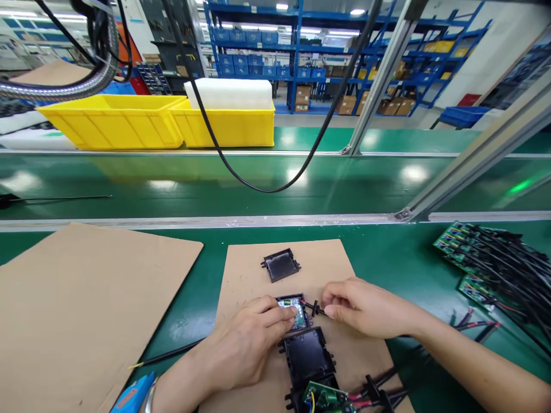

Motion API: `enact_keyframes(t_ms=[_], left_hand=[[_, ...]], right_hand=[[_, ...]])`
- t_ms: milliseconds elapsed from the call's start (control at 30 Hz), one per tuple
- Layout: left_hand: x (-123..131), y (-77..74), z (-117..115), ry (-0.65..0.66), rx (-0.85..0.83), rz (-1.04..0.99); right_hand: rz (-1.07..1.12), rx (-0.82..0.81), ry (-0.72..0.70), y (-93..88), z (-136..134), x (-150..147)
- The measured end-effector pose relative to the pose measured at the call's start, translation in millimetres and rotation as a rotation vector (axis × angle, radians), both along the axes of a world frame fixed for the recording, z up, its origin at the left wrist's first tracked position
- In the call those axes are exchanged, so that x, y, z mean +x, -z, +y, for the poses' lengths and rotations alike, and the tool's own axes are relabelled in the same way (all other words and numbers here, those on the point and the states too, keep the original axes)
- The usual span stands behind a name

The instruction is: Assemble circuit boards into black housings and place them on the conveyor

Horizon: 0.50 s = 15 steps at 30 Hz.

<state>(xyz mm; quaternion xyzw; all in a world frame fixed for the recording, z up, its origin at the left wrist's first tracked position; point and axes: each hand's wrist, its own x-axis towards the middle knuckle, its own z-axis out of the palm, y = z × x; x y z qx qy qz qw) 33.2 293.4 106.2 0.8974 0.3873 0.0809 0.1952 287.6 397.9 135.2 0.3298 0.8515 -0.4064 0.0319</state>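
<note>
My left hand (253, 338) presses its fingertips onto a small green circuit board (298, 314), which sits in a black plastic case (306, 324); its thumb is hidden. My right hand (361, 307) pinches a black cable (322, 311) just right of that board. Red and black wires and a black cable grommet lie between the board and those fingers. Above the hands, a loose black case half (281, 265) lies on a cardboard sheet (245, 269). Another black case part (307, 355) is just below, with a second green board (327, 396) and its cables by the front edge.
Several boards with black cables (503, 264) are heaped at the right. A larger cardboard sheet (86, 310) covers the left. Yellow bins (120, 123) stand across the green conveyor (206, 183). A black cable loop (267, 189) hangs ahead, and a metal post (473, 155) slants at the right.
</note>
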Motion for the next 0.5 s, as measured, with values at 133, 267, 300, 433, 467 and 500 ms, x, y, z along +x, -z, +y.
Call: enact_keyframes(t_ms=[133, 267, 300, 433, 467, 500], left_hand=[[1, 4.6, -4, -0.021, 0.018, -0.003], [3, 6.8, -6, -0.042, 0.019, -0.014], [3, 7.3, -6, -0.043, 0.018, -0.014], [5, 8.7, -8, -0.048, 0.039, -0.014], [5, 8.9, -8, -0.043, 0.051, -0.012], [6, 9.0, -8, -0.038, 0.064, -0.011]], right_hand=[[-0.049, -0.075, -0.128, -1.2, 1, -7], [-0.052, 0.094, -0.036, -0.4, -11, -18], [-0.028, 0.193, -0.033, 1.5, -16, -19], [0.048, 0.572, -0.247, 16.9, -24, -20], [0.048, 0.638, -0.309, 21.0, -23, -20], [0.05, 0.69, -0.364, 24.3, -21, -19]])
